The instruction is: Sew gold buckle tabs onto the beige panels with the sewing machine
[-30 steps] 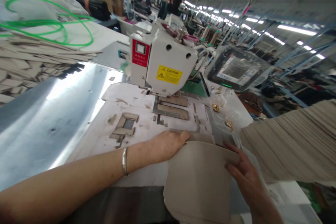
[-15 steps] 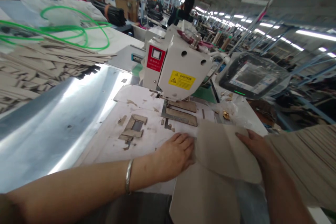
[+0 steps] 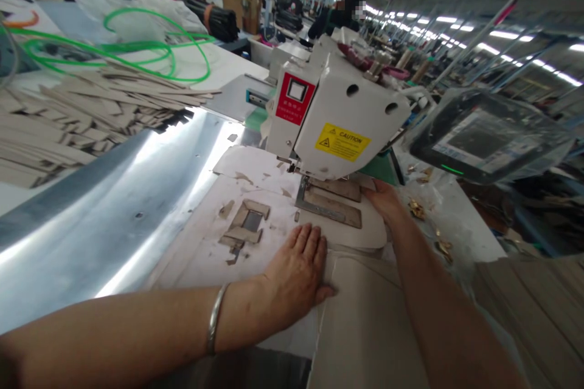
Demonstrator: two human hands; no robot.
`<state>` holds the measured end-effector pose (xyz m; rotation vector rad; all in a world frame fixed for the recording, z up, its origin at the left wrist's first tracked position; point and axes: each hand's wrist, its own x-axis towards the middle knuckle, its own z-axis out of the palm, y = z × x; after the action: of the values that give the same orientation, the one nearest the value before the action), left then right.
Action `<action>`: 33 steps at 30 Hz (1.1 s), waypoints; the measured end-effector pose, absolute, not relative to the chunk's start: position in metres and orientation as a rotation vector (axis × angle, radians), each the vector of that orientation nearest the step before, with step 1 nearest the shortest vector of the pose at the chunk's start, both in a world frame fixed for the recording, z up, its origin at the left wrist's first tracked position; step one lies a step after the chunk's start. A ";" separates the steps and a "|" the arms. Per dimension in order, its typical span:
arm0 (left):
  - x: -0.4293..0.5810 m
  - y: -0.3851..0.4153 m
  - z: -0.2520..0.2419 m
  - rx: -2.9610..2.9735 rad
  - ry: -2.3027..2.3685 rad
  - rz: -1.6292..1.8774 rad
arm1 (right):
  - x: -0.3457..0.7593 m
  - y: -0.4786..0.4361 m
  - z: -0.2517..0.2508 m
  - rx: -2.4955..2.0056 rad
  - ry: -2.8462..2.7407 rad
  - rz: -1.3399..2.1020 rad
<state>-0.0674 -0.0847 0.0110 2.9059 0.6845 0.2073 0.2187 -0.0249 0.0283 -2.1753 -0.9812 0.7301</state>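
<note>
My left hand (image 3: pixel 296 273) lies flat on the paper-covered bench, its little-finger side against the folded edge of a beige leather-like panel (image 3: pixel 360 328). A flap of that panel (image 3: pixel 369 225) spreads forward under the white sewing machine head (image 3: pixel 351 115). My right hand (image 3: pixel 383 200) presses on the flap's far part, next to a metal clamp template (image 3: pixel 328 209) under the needle area. Neither hand grips the panel. The needle is hidden behind the machine head.
A stack of beige cut pieces (image 3: pixel 68 124) and green tubing (image 3: pixel 114 48) lie at the left, beyond a shiny steel surface (image 3: pixel 114 225). A bagged touchscreen (image 3: pixel 488 137) stands at the right, above gold scraps (image 3: pixel 417 209). More beige pieces (image 3: pixel 524 316) are stacked at the lower right.
The panel has been spread flat and pushed forward under the machine head. My right hand has moved forward onto it, and my left hand has gone flat beside its edge.
</note>
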 end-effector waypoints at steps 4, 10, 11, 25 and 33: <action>-0.065 -0.082 0.011 2.913 0.710 0.164 | 0.223 -0.018 0.023 -2.195 -1.116 0.579; -0.065 -0.079 0.014 2.903 0.726 0.107 | 0.219 -0.043 0.029 -2.277 -1.295 0.081; -0.065 -0.079 0.015 2.905 0.736 0.114 | 0.216 -0.057 0.032 -2.194 -1.352 0.028; -0.063 -0.074 0.026 2.931 0.737 0.173 | 0.171 -0.199 0.011 -1.959 -1.939 -0.031; -0.065 -0.074 0.023 3.021 0.690 0.301 | 0.169 -0.193 0.010 -1.942 -1.928 -0.143</action>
<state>-0.0650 -0.0740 0.0227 3.0211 0.6904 0.3009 0.1690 -0.1930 0.0104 -1.9422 -1.9285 -0.1432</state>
